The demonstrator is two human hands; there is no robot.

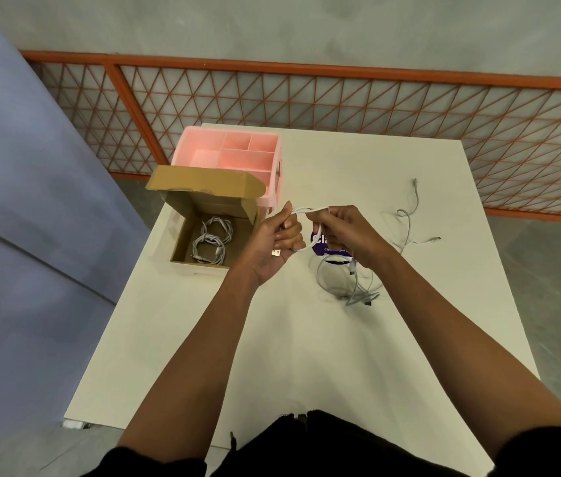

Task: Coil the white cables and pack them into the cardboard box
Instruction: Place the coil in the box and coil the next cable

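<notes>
My left hand (274, 242) pinches the white cable (306, 210) as anchor; my right hand (344, 235) grips its slack, evidently looping it for the cardboard box (203, 185).

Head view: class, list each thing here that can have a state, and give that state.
cardboard box: lid open, upright on the table.
coiled cables: two, lying inside the box.
held cable: partly looped, gripped between both hands.
left hand: gripping the held cable.
right hand: gripping the held cable.
loose cables: uncoiled on the table.
pink organizer: open-topped, visible compartments empty.
</notes>
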